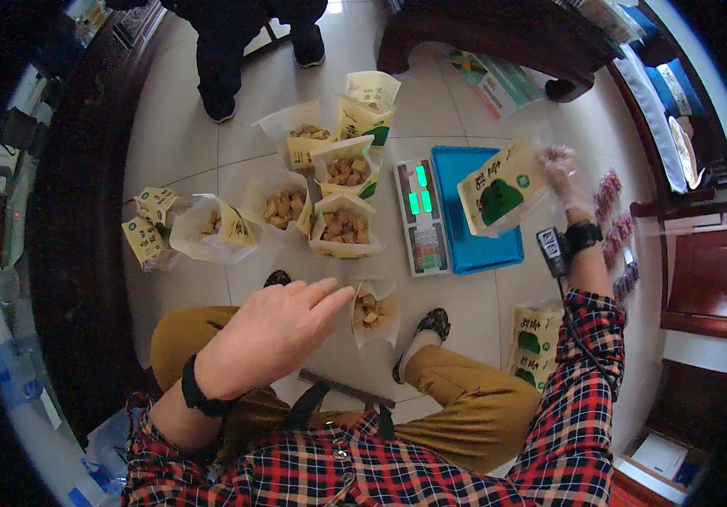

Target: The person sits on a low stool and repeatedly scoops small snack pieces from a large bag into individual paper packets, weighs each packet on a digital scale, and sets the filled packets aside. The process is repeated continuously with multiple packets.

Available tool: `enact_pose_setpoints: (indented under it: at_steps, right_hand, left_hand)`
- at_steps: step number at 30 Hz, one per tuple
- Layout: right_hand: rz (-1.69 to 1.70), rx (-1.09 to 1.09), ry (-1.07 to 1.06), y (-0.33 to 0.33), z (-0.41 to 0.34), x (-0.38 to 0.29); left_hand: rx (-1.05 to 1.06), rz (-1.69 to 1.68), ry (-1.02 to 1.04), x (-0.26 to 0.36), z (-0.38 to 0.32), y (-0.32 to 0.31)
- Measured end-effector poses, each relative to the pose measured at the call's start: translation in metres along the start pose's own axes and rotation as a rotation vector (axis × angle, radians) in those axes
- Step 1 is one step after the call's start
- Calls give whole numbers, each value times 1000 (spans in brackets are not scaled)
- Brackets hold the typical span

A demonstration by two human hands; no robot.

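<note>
My right hand [560,166], in a clear plastic glove, grips a cream printed pouch [496,184] by its edge. The pouch is tilted over the blue tray [455,253] of a digital scale [424,212], whose display glows green; whether it touches the tray is hard to tell. My bare left hand [281,329] is stretched out with nothing seen in it. Its fingertips come close to the rim of an open pouch of brown chunks [373,310] on the floor; contact is unclear. Beyond stand several more open pouches, among them a front one [344,228] full of chunks.
Two small cream packs [148,231] lie at the left. Flat printed pouches [531,345] lie by my right knee. Red and purple packets [617,234] line the right side. A green carton [496,82] sits near dark wooden furniture [496,32]. Another person's legs [224,57] stand ahead.
</note>
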State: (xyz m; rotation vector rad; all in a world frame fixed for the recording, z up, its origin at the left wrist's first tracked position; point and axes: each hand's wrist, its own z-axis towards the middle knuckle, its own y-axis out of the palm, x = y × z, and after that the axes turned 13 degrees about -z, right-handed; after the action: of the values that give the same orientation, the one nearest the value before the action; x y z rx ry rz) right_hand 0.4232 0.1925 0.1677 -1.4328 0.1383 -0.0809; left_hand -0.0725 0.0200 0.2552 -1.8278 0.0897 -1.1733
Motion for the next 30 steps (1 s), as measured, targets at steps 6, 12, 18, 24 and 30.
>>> enact_pose_setpoints:
  at_steps: [6, 12, 18, 24, 30]
  right_hand:
    - [-190, 118, -296, -7, 118, -45]
    - [261, 188, -325, 86, 158, -96]
    - [115, 35, -212, 174, 163, -152]
    - [372, 209, -291, 139, 112, -128]
    - [217, -189, -208, 28, -49, 72]
  left_hand:
    - [-69, -38, -47, -24, 0, -8]
    - [-86, -67, -81, -28, 0, -19]
    - [-102, -79, -144, -49, 3, -26]
    - [-45, -67, -146, -32, -20, -24]
    - [-26, -103, -53, -18, -10, -18]
